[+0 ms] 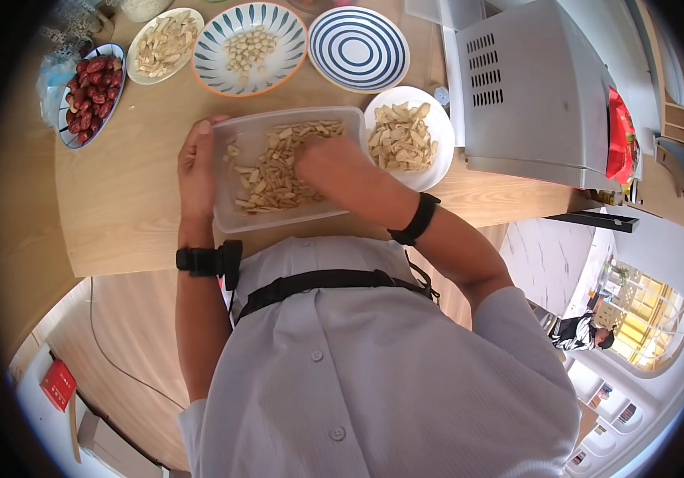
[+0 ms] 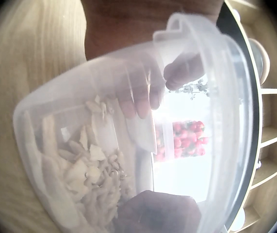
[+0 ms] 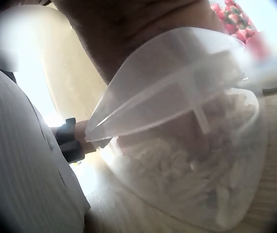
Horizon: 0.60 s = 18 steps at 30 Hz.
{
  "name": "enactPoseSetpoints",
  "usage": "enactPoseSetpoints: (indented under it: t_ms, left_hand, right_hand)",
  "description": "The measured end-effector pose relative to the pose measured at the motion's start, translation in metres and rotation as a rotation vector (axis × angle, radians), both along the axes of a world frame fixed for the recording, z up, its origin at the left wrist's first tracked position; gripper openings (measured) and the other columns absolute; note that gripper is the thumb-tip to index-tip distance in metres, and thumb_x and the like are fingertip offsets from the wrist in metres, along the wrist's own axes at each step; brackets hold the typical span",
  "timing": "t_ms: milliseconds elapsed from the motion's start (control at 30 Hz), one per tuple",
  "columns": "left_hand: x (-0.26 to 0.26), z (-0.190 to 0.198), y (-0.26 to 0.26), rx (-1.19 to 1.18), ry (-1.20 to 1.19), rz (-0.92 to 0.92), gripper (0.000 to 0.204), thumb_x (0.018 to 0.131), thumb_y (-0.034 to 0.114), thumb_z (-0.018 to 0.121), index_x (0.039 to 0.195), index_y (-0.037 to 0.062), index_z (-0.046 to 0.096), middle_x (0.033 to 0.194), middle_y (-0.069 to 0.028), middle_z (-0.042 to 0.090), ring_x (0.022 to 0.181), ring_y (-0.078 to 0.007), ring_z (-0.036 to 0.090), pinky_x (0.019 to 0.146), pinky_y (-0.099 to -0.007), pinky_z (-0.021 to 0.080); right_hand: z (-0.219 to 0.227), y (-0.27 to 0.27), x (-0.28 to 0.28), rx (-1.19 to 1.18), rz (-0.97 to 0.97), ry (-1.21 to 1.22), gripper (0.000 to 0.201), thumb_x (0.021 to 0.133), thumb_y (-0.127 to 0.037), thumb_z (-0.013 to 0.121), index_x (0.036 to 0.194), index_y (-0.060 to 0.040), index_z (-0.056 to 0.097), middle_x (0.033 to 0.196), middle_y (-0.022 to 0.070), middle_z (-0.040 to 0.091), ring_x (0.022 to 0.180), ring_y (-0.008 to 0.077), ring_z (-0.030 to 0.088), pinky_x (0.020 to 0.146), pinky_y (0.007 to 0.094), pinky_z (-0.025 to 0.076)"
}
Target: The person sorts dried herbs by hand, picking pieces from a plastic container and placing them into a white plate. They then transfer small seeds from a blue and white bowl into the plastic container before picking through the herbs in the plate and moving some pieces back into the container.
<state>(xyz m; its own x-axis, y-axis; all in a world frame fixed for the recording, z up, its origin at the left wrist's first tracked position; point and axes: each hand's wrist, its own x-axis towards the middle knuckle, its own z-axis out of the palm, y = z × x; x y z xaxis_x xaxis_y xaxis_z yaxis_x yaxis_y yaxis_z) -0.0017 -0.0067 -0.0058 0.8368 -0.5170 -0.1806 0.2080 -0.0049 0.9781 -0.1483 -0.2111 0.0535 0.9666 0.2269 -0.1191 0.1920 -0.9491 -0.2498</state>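
Note:
A clear rectangular plastic container (image 1: 250, 142) sits at the table's near edge, with many pale dried slices (image 1: 266, 179) spread inside. My left hand (image 1: 197, 166) holds the container by its left wall; in the left wrist view its fingers (image 2: 141, 99) show through the translucent plastic. Into the container from the right reaches my right hand (image 1: 346, 171), down among the slices. Its fingertips are hidden in the head view and blurred behind the plastic in the right wrist view, so whether they grasp any slices I cannot tell.
Right of the container stands a white plate (image 1: 442, 151) of larger pale slices. Behind are a blue-ringed plate (image 1: 358, 49), a plate (image 1: 214, 68) with round pale seeds, another plate of slices (image 1: 168, 46) and a dish of red dates (image 1: 91, 95). A grey appliance (image 1: 525, 95) stands right.

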Motion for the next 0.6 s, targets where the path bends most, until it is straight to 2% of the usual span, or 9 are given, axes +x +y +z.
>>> enactPoseSetpoints:
  t_ms: [133,233,333,433,500,600]
  left_hand:
    - [0.002,-0.004,-0.001,-0.021,-0.006,-0.008,0.041,0.113,0.032,0.046,0.127,-0.0003,0.066,0.115,-0.0064,0.071,0.106,-0.0134,0.064,0.097,-0.0302,0.050]
    - [0.001,-0.003,0.000,-0.020,-0.010,-0.009,0.041,0.113,0.032,0.046,0.127,-0.0001,0.066,0.116,-0.0061,0.071,0.107,-0.0135,0.064,0.098,-0.0302,0.050]
    - [0.000,-0.002,0.000,-0.016,0.016,0.002,0.041,0.113,0.033,0.047,0.127,0.0001,0.067,0.117,-0.0060,0.071,0.107,-0.0134,0.064,0.099,-0.0300,0.049]
    - [-0.004,0.007,-0.004,-0.027,0.010,0.043,0.042,0.112,0.036,0.050,0.118,0.0002,0.071,0.109,-0.0025,0.071,0.102,-0.0109,0.062,0.095,-0.0287,0.049]
    - [-0.004,0.009,-0.004,-0.035,0.018,0.038,0.042,0.112,0.036,0.051,0.118,0.0002,0.071,0.108,-0.0024,0.070,0.101,-0.0106,0.062,0.094,-0.0285,0.049]
    - [-0.003,0.005,-0.005,-0.039,0.016,0.028,0.041,0.112,0.036,0.051,0.118,0.0006,0.071,0.108,-0.0023,0.071,0.101,-0.0103,0.062,0.094,-0.0283,0.049]
  right_hand:
    - [-0.004,-0.002,-0.002,-0.031,-0.006,-0.061,0.013,0.075,-0.007,0.073,0.086,-0.0008,0.075,0.088,0.0179,0.072,0.084,0.0341,0.073,0.069,0.0407,0.060]
    - [0.001,-0.003,-0.005,-0.003,-0.083,-0.026,0.018,0.085,-0.007,0.065,0.102,-0.0028,0.067,0.093,0.0155,0.070,0.081,0.0345,0.072,0.066,0.0433,0.058]
    - [0.031,-0.008,-0.017,0.185,-0.205,-0.065,0.020,0.087,-0.002,0.065,0.107,-0.0022,0.066,0.093,0.0140,0.071,0.076,0.0309,0.072,0.065,0.0397,0.058]
    - [0.053,-0.037,-0.043,0.546,-0.412,-0.110,0.023,0.088,0.002,0.066,0.110,-0.0032,0.067,0.093,0.0136,0.071,0.072,0.0271,0.070,0.066,0.0359,0.057]
    - [0.059,-0.056,-0.058,0.578,-0.605,-0.148,0.012,0.090,-0.004,0.071,0.103,-0.0056,0.069,0.087,0.0160,0.070,0.077,0.0321,0.072,0.069,0.0404,0.057]
    - [0.044,-0.097,-0.081,0.360,-0.520,-0.158,0.011,0.093,-0.005,0.070,0.104,-0.0044,0.070,0.090,0.0157,0.071,0.075,0.0316,0.072,0.069,0.0393,0.058]
